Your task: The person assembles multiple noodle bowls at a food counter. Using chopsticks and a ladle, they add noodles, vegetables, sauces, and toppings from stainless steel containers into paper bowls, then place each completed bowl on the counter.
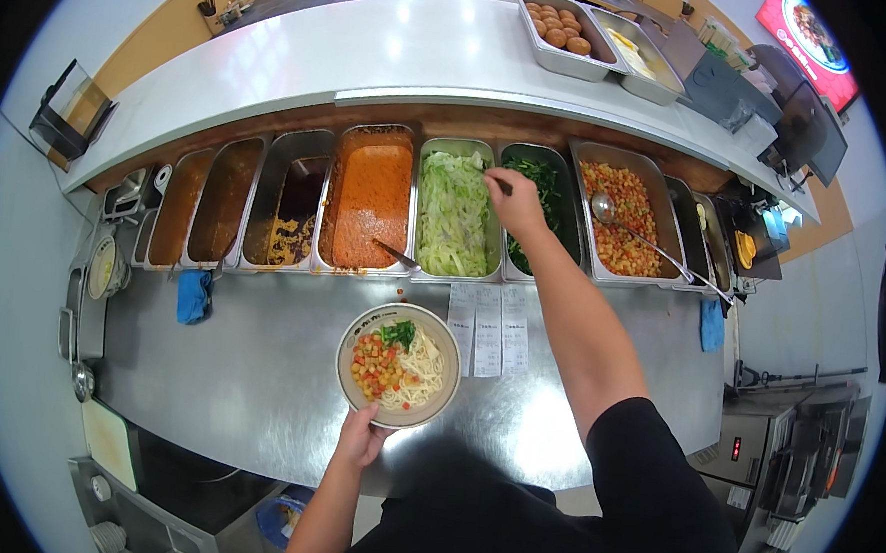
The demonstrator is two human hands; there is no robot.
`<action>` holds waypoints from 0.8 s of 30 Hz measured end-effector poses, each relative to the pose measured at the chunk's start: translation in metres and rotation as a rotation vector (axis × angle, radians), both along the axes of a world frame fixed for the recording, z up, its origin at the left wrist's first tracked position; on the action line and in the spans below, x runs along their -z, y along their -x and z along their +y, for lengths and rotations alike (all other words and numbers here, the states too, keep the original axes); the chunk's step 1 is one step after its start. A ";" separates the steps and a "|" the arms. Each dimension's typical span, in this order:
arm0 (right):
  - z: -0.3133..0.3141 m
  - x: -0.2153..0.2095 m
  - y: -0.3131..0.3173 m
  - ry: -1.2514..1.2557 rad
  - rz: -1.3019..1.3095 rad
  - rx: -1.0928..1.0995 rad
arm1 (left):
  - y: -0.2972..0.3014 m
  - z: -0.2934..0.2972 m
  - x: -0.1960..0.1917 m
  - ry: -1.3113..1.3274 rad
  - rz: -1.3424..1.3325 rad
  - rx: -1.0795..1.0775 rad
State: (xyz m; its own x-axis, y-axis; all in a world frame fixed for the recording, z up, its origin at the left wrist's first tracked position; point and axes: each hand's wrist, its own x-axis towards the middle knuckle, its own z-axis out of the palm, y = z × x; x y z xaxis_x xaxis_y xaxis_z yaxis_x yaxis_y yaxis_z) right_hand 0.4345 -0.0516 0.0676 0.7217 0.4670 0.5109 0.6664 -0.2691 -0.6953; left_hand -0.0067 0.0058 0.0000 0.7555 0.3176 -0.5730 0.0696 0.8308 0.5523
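My left hand [361, 435] grips the near rim of a round bowl [444, 400] that rests on the steel counter. The bowl holds pale noodles, diced red and yellow vegetables and a few dark greens. My right hand [514, 200] reaches far forward over the row of steel pans. It is closed on a thin dark utensil [502, 185], at the border between the pan of pale shredded cabbage [453, 217] and the pan of dark leafy greens [550, 197].
Other pans hold orange-red sauce [369, 203] with a spoon, diced vegetables [621, 218] with a ladle [607, 210], and brown sauces [222, 200]. Paper slips [487, 329] lie beside the bowl. Blue cloths [193, 297] sit at both counter ends. A white shelf [394, 59] carries trays.
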 end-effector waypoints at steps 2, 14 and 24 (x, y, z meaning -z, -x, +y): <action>0.005 -0.001 0.007 0.126 0.004 -0.087 | 0.003 0.001 0.004 0.072 -0.036 -0.007; -0.070 -0.063 0.057 -0.004 0.567 -0.039 | -0.020 -0.002 0.005 0.019 -0.030 -0.004; -0.029 0.022 0.048 -0.501 0.857 0.097 | -0.032 0.008 0.002 -0.014 -0.053 0.054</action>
